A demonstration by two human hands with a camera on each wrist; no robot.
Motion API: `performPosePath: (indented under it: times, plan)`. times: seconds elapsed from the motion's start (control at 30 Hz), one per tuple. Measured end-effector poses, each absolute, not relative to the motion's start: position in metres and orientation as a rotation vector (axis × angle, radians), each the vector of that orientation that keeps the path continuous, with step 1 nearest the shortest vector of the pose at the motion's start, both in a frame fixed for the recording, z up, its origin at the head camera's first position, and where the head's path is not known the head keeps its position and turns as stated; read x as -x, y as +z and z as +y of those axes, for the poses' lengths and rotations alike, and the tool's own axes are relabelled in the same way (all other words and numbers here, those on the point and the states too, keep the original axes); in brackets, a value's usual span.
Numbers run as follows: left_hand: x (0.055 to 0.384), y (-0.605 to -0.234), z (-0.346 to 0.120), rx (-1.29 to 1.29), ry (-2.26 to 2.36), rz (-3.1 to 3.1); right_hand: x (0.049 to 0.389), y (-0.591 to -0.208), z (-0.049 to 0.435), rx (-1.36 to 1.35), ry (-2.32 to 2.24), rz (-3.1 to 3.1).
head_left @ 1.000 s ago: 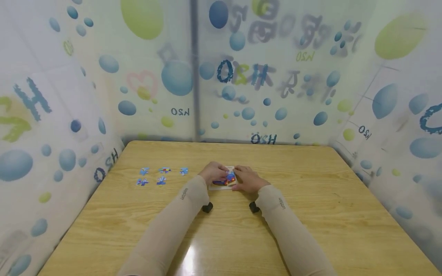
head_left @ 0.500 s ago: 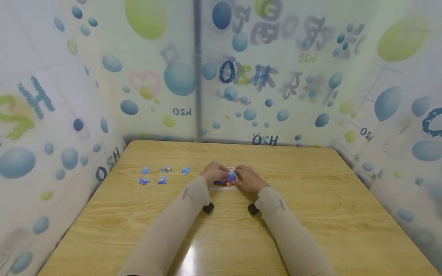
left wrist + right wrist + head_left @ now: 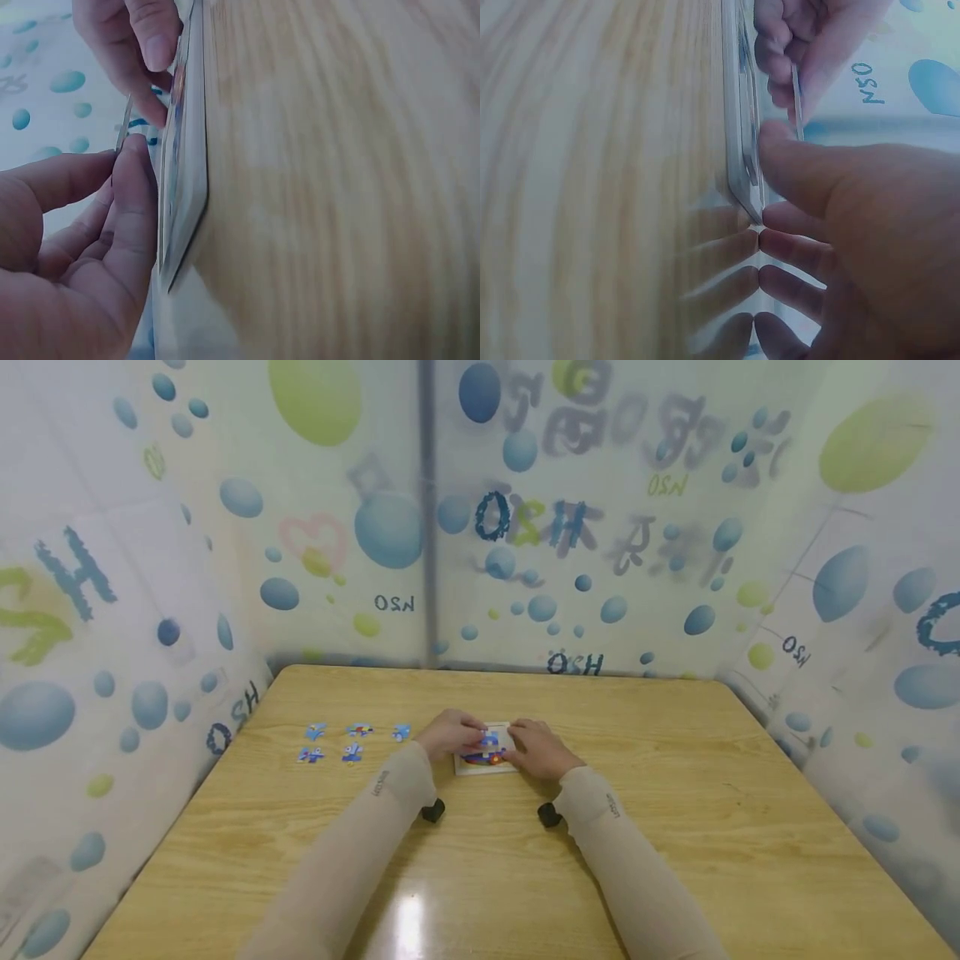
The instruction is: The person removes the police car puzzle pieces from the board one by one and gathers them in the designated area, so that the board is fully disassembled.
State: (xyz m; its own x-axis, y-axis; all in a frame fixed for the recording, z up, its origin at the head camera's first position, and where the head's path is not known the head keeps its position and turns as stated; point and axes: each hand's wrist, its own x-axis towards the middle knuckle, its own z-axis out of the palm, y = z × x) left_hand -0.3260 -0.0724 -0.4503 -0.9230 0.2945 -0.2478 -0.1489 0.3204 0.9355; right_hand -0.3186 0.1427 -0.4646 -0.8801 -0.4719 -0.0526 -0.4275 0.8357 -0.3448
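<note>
A small puzzle frame (image 3: 486, 770) with a white border lies flat at the middle of the table, its picture in blue, red and yellow. Just above it, my left hand (image 3: 452, 732) pinches a thin puzzle piece (image 3: 124, 124) between thumb and fingertips; the wrist views show the piece edge-on. My right hand (image 3: 542, 750) is at the frame's right side. In the right wrist view its fingertips (image 3: 769, 244) touch the table by the frame's corner, and the thumb (image 3: 780, 154) reaches over the border. The left hand hides part of the picture.
Several loose blue puzzle pieces (image 3: 352, 752) lie in two rows on the wooden table (image 3: 660, 827), left of the frame. A patterned curtain (image 3: 570, 610) surrounds the table's back and sides.
My left hand has shifted left over the frame, exposing more of the picture. My right thumb has moved up from the frame's lower edge; the hand otherwise stays at the right side.
</note>
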Motion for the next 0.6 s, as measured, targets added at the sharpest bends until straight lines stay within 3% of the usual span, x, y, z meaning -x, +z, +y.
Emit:
performPosePath:
  times: [0.6]
  plan:
    - [0.314,-0.449,-0.126,-0.098,1.61,2.228,0.321,-0.467,0.15,0.778,-0.637,2.829]
